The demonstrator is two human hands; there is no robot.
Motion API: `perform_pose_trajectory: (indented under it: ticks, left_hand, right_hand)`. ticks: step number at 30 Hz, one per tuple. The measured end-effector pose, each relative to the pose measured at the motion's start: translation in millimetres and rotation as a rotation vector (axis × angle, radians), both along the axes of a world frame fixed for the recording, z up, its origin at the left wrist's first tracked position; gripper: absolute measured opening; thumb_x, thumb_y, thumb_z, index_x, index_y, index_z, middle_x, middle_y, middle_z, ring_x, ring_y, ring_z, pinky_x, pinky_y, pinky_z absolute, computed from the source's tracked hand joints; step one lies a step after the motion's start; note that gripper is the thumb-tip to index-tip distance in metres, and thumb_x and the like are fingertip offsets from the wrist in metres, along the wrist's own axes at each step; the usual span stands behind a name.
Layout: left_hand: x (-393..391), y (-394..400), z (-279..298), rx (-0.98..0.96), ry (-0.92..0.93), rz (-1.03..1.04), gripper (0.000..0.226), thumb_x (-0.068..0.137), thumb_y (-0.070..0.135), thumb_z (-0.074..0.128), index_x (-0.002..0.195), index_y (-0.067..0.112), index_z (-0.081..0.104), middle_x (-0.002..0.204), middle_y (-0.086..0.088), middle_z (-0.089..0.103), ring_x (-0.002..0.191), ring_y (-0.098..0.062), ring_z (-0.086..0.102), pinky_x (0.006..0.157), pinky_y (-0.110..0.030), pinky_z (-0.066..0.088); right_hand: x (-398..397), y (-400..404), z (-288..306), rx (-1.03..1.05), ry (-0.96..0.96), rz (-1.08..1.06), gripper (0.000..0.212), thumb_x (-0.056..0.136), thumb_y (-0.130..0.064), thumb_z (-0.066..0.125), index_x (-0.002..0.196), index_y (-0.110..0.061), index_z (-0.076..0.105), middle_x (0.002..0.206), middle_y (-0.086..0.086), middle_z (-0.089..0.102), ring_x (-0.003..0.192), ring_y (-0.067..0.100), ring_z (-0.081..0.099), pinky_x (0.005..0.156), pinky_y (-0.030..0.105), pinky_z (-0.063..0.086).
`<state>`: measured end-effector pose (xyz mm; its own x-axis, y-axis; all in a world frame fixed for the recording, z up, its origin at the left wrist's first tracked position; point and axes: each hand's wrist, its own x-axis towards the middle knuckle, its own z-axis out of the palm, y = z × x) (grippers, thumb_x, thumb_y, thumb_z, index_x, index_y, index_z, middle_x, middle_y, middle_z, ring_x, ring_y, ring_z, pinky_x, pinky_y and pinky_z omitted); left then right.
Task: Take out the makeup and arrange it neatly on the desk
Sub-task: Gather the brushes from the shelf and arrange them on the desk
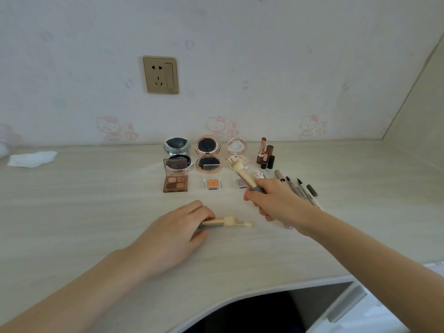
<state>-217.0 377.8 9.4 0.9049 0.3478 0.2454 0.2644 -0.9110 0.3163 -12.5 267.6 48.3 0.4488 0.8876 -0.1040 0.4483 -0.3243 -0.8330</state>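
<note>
On the pale bench (96,212), the left grip (175,234) hid the handles of two brushes (230,222) it clasped, while the right grip (271,200), at one o'clock, clutched one brush (242,173) before three compacts (207,151), three palettes (175,182) and pens (305,191) partly covered.

Both hands (168,234) (276,200) curled — each grip closed

One head-worn wide-angle view looks forward and down across the desk (96,212) toward the wall (240,44). Both forearms enter from the bottom edge, close to the lens; the desk's curved near edge shows below.
</note>
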Motion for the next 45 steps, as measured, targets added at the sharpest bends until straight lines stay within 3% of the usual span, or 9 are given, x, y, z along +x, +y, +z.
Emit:
perform_pose_trajectory:
  ticks: [9, 15, 19, 23, 28, 33, 36, 40, 45]
  left_hand:
    - [6, 4, 3, 0.007, -0.012, 0.031, 0.017, 0.098, 0.028, 0.045, 0.110, 0.027, 0.058, 0.104, 0.016, 0.052, 0.100, -0.005, 0.049, 0.086, -0.027, 0.043]
    - [17, 1, 0, 0.067, -0.061, 0.063, 0.025, 0.099, 0.028, 0.044, 0.120, 0.026, 0.058, 0.111, 0.013, 0.055, 0.107, -0.010, 0.047, 0.088, -0.035, 0.046]
    - [16, 1, -3, 0.061, -0.093, -0.065, 0.040, 0.095, 0.019, 0.054, 0.134, 0.024, 0.050, 0.129, 0.011, 0.049, 0.122, -0.004, 0.039, 0.102, -0.018, 0.034]
    - [11, 0, -10, 0.001, -0.086, -0.194, 0.034, 0.094, 0.017, 0.056, 0.127, 0.024, 0.060, 0.136, 0.010, 0.050, 0.133, -0.004, 0.037, 0.111, -0.023, 0.029]
    - [0, -4, -14, 0.110, -0.153, -0.193, 0.026, 0.088, 0.016, 0.063, 0.113, 0.023, 0.067, 0.122, 0.011, 0.060, 0.116, -0.008, 0.051, 0.099, -0.025, 0.041]
    - [-1, 3, -11, 0.082, -0.116, -0.019, 0.041, 0.091, 0.033, 0.061, 0.131, 0.032, 0.052, 0.143, 0.013, 0.043, 0.138, -0.011, 0.030, 0.114, -0.022, 0.022]
    - [-3, 2, -11, 0.104, -0.102, -0.029, 0.031, 0.092, 0.030, 0.060, 0.123, 0.029, 0.063, 0.137, 0.008, 0.052, 0.129, -0.014, 0.046, 0.108, -0.024, 0.034]
    - [-13, -4, -8, 0.167, -0.145, 0.000, 0.015, 0.085, 0.020, 0.071, 0.098, 0.025, 0.076, 0.120, 0.006, 0.066, 0.107, -0.015, 0.064, 0.085, -0.033, 0.056]
    - [-23, -13, -6, 0.194, -0.142, -0.026, 0.014, 0.077, 0.016, 0.078, 0.088, 0.024, 0.076, 0.105, 0.011, 0.070, 0.090, -0.011, 0.066, 0.074, -0.025, 0.056]
  right_hand:
    - [2, 1, -6, -0.024, 0.005, 0.030, 0.015, 0.092, -0.021, 0.051, 0.085, -0.017, 0.063, 0.066, -0.002, 0.045, 0.056, 0.012, 0.043, 0.048, 0.021, 0.039]
    - [2, 2, -5, -0.027, -0.013, 0.050, 0.015, 0.092, -0.022, 0.051, 0.085, -0.018, 0.064, 0.066, -0.003, 0.047, 0.055, 0.011, 0.044, 0.049, 0.022, 0.040]
    - [5, 1, -4, -0.013, -0.024, 0.051, 0.016, 0.092, -0.023, 0.052, 0.083, -0.020, 0.064, 0.065, -0.003, 0.047, 0.056, 0.011, 0.045, 0.050, 0.022, 0.041]
    - [9, -3, -4, -0.021, -0.001, 0.055, 0.014, 0.093, -0.023, 0.052, 0.087, -0.017, 0.064, 0.063, -0.005, 0.046, 0.053, 0.010, 0.043, 0.047, 0.020, 0.039]
    - [8, -5, -6, -0.056, 0.034, 0.083, 0.019, 0.091, -0.028, 0.055, 0.094, -0.011, 0.063, 0.063, -0.005, 0.043, 0.052, 0.009, 0.041, 0.048, 0.021, 0.038]
    - [1, -3, -4, -0.076, -0.002, 0.104, 0.023, 0.092, -0.027, 0.055, 0.099, -0.006, 0.062, 0.066, -0.003, 0.044, 0.054, 0.010, 0.043, 0.049, 0.019, 0.040]
    - [0, -3, -2, -0.078, 0.000, 0.106, 0.019, 0.092, -0.027, 0.055, 0.095, -0.011, 0.065, 0.065, -0.005, 0.044, 0.053, 0.009, 0.043, 0.049, 0.019, 0.040]
    - [1, -5, 0, -0.078, 0.018, 0.105, 0.016, 0.092, -0.026, 0.055, 0.092, -0.015, 0.065, 0.063, -0.006, 0.043, 0.053, 0.009, 0.042, 0.050, 0.021, 0.040]
    - [-2, -5, -3, -0.106, 0.310, 0.095, 0.016, 0.096, -0.019, 0.051, 0.101, -0.007, 0.062, 0.059, -0.004, 0.042, 0.049, 0.008, 0.038, 0.045, 0.021, 0.036]
